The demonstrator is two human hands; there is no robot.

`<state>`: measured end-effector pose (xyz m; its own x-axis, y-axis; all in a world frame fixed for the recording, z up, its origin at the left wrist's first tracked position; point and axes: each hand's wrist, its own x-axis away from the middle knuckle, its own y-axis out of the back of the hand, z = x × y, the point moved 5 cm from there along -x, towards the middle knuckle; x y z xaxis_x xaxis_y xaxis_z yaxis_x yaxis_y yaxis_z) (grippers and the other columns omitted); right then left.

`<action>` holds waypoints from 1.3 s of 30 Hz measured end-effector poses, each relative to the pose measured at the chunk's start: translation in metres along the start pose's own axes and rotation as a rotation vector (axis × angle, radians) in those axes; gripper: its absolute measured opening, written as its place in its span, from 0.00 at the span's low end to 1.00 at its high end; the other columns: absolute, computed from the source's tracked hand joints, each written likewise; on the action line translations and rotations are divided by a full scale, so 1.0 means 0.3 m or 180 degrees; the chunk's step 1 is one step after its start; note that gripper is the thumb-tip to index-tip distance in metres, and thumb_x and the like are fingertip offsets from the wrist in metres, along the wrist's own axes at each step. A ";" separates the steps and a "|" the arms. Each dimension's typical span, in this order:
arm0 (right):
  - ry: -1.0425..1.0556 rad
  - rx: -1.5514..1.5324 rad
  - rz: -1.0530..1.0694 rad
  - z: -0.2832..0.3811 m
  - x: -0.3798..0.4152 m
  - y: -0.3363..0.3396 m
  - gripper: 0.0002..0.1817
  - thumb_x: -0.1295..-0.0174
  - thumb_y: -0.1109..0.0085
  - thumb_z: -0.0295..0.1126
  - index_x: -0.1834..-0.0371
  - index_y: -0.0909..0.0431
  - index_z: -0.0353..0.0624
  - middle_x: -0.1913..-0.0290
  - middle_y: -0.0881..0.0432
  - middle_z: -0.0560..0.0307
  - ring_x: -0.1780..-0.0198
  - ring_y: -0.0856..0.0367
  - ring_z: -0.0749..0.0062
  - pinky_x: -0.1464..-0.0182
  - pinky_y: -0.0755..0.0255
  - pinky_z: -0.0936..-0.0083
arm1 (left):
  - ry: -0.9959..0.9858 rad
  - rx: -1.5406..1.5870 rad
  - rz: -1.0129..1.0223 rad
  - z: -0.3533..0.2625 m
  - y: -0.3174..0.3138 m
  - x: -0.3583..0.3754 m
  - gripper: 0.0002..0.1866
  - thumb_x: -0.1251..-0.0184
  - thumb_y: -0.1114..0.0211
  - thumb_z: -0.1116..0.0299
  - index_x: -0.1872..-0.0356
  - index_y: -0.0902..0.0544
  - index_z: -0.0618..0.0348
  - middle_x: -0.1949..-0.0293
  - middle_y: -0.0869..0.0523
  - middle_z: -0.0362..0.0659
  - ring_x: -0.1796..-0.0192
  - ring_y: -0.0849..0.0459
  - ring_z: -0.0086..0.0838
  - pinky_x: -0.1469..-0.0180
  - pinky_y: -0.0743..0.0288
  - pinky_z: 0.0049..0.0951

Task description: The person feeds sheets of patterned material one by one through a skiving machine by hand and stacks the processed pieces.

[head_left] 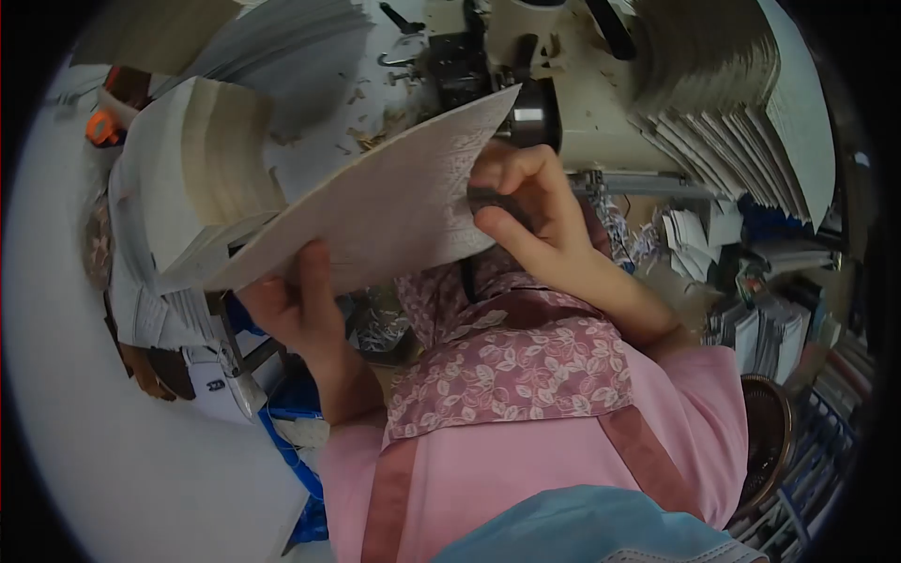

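Note:
A pale, thin sheaf of paper (375, 202) is tilted across the space in front of my chest. My left hand (305, 305) grips its lower left corner, thumb on the near face. At its right edge, my right hand (530, 211) has its fingers curled and the thumb opposite them. Something small and dark shows between that thumb and the fingers; I cannot make out what it is. Just behind the sheaf stands a dark machine with a shiny round metal part (530, 114), partly hidden by the paper.
A thick paper stack (221, 155) stands at the left, and fanned sheets (732, 122) rise at the right. Paper scraps lie on the worktop (601, 117). An orange-handled object (101, 129) is at far left. Lower right are bundled papers (765, 333) and a round brown stool (765, 436).

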<state>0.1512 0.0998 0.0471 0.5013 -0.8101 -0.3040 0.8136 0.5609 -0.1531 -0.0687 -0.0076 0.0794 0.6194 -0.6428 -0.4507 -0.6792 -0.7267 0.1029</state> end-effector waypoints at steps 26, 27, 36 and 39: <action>-0.1123 0.0969 -0.0761 -0.275 0.005 0.109 0.07 0.38 0.41 0.25 0.58 0.18 0.44 0.85 0.36 0.70 0.81 0.41 0.91 0.78 0.47 0.86 | 0.1184 -0.0173 0.0799 0.246 -0.269 0.117 0.20 0.35 0.34 0.73 0.42 0.22 0.64 0.43 0.19 0.47 0.42 0.22 0.26 0.38 0.33 0.25; -0.1128 0.0923 -0.0771 -0.278 0.007 0.110 0.07 0.37 0.41 0.25 0.58 0.17 0.44 0.84 0.36 0.71 0.80 0.41 0.91 0.78 0.47 0.86 | 0.1169 -0.0190 0.0811 0.246 -0.270 0.117 0.20 0.35 0.34 0.73 0.42 0.22 0.64 0.43 0.19 0.47 0.41 0.22 0.26 0.37 0.33 0.25; -0.1180 0.0884 -0.0811 -0.274 0.008 0.110 0.08 0.37 0.41 0.24 0.57 0.17 0.45 0.84 0.36 0.72 0.81 0.42 0.92 0.79 0.47 0.87 | 0.1228 -0.0159 0.0863 0.253 -0.271 0.116 0.19 0.34 0.35 0.74 0.42 0.22 0.64 0.44 0.18 0.47 0.41 0.22 0.26 0.38 0.33 0.24; -0.1145 0.0928 -0.0858 -0.272 0.009 0.112 0.08 0.37 0.41 0.24 0.57 0.17 0.45 0.85 0.36 0.72 0.81 0.42 0.92 0.79 0.48 0.87 | 0.1246 -0.0141 0.0870 0.255 -0.274 0.118 0.19 0.34 0.35 0.75 0.43 0.21 0.64 0.45 0.18 0.47 0.42 0.22 0.26 0.38 0.33 0.24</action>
<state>0.1559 0.1305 -0.0356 0.2909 -0.9549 0.0594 0.9498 0.2957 0.1020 -0.0211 0.0479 -0.0130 0.5279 -0.8486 -0.0347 -0.8258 -0.5224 0.2127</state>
